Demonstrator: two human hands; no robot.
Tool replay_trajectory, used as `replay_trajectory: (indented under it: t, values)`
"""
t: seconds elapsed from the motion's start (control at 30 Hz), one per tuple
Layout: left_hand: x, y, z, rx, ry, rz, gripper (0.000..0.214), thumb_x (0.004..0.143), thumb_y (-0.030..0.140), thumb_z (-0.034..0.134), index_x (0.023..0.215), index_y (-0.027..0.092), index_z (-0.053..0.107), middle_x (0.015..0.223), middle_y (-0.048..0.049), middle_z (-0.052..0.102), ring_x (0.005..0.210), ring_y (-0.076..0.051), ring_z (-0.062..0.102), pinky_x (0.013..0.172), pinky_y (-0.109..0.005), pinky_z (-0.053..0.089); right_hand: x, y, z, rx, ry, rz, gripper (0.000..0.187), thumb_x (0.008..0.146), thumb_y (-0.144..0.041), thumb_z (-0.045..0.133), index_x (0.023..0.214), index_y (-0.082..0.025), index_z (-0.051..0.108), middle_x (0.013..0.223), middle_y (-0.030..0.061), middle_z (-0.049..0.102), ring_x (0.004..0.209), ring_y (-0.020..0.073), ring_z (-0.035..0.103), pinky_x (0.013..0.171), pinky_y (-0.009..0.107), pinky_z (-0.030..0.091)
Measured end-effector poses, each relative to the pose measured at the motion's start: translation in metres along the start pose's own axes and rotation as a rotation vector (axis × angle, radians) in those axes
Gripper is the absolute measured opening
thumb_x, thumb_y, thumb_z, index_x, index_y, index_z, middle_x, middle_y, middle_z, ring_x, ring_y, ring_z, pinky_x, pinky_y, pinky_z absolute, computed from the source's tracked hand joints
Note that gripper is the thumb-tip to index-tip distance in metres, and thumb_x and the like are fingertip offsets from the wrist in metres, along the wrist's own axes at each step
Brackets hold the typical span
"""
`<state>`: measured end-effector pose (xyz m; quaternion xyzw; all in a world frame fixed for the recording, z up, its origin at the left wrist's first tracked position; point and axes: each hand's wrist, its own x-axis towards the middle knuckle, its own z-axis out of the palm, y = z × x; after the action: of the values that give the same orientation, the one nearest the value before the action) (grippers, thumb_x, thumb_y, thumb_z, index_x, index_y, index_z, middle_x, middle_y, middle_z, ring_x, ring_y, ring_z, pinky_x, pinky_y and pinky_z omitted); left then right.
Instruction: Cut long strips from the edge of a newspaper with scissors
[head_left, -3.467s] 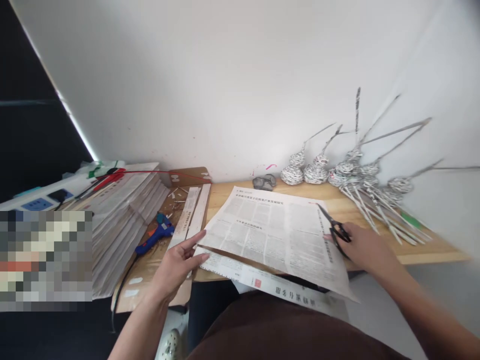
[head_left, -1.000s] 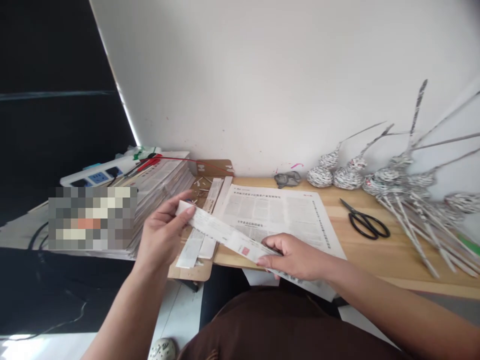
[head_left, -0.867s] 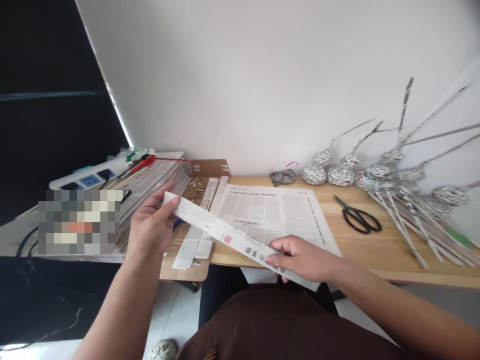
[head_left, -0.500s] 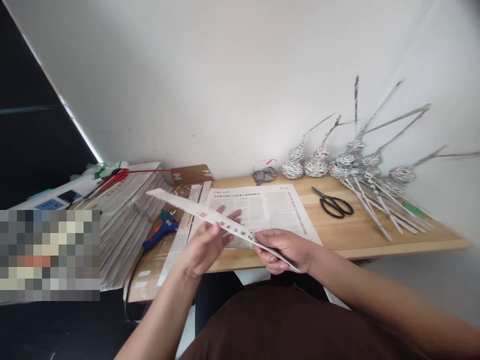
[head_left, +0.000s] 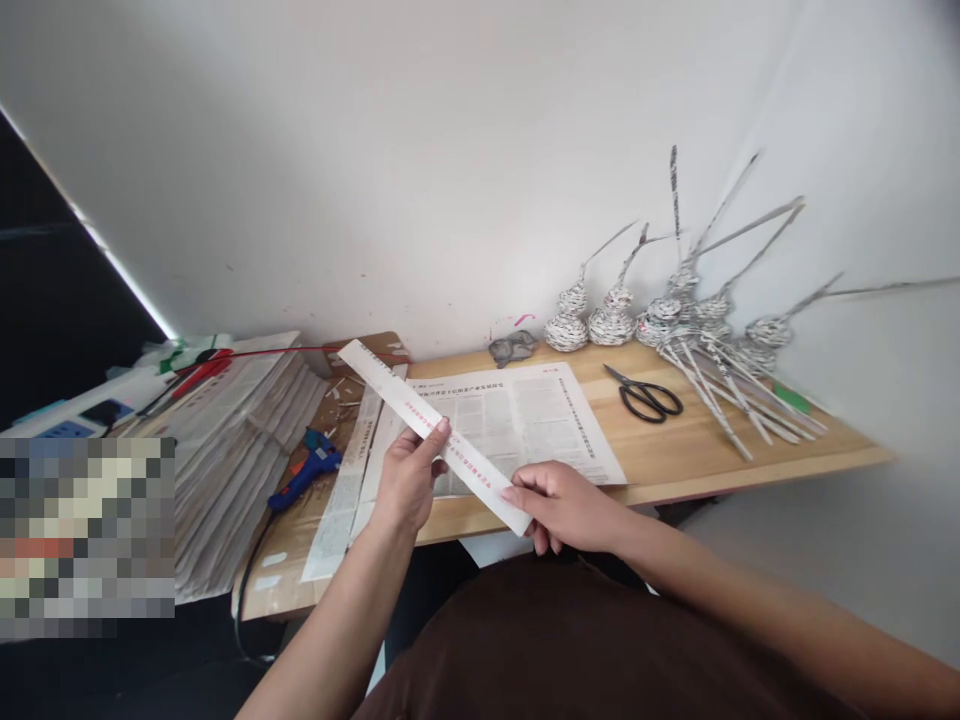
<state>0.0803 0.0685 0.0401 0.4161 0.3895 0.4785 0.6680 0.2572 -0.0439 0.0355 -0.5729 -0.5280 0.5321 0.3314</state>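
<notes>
Worktop (head_left: 667, 465): running along a pale wall (head_left: 375, 150)
Left hand (head_left: 412, 475), right hand (head_left: 566, 505): nearly closed, pinching a paper strip (head_left: 471, 470)
Scissors (head_left: 631, 387): lying at right hand's one o'clock

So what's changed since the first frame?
The right hand let go of the scissors, now on the table. The newspaper sheet, then held up, lies flat. Both hands now hold the strip, turned to a red-printed face; the left hand grips near its middle. Unchanged: glue gun, woven forms.
</notes>
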Motion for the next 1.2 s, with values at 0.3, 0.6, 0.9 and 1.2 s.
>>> replay_trajectory:
  t: [0.3, 0.6, 0.9, 1.2]
  values:
    - [-0.018, -0.036, 0.012, 0.013, 0.013, -0.205, 0.043, 0.069, 0.051, 0.081, 0.086, 0.013, 0.069, 0.072, -0.0029, 0.068, 0.060, -0.011, 0.061, 0.056, -0.022, 0.048, -0.007, -0.011, -0.030, -0.432, 0.233, 0.025, 0.052, 0.099, -0.057, 0.035, 0.078, -0.018, 0.063, 0.064, 0.0013, 0.068, 0.047, 0.0112, 0.062, 0.048, 0.022, 0.048]
    - [-0.019, -0.030, 0.008, -0.107, 0.134, -0.274, 0.018, 0.096, 0.028, 0.053, 0.106, 0.015, 0.059, 0.081, -0.0074, 0.069, 0.064, -0.017, 0.069, 0.064, -0.034, 0.060, -0.008, 0.038, -0.178, -0.834, 0.859, 0.337, 0.023, 0.079, -0.026, 0.065, 0.095, -0.010, 0.065, 0.099, 0.0256, 0.070, 0.101, 0.0384, 0.064, 0.076, 0.039, 0.044]
    - [-0.015, -0.022, 0.009, -0.164, 0.058, -0.218, 0.033, 0.090, 0.048, 0.061, 0.097, 0.016, 0.064, 0.070, -0.0035, 0.063, 0.055, -0.016, 0.065, 0.055, -0.030, 0.056, -0.005, 0.046, -0.177, -0.622, 0.857, 0.304, 0.034, 0.076, -0.042, 0.066, 0.094, -0.014, 0.065, 0.095, 0.0211, 0.071, 0.098, 0.0387, 0.065, 0.069, 0.039, 0.045]
    - [0.010, 0.009, 0.026, -0.231, 0.210, -0.108, 0.025, 0.099, 0.038, 0.047, 0.096, 0.016, 0.060, 0.062, 0.0013, 0.059, 0.046, -0.009, 0.054, 0.049, -0.021, 0.046, -0.047, 0.005, -0.049, 0.249, 0.152, -0.113, 0.048, 0.087, -0.068, 0.053, 0.085, -0.021, 0.052, 0.067, 0.0010, 0.056, 0.047, 0.0114, 0.047, 0.042, 0.024, 0.030]
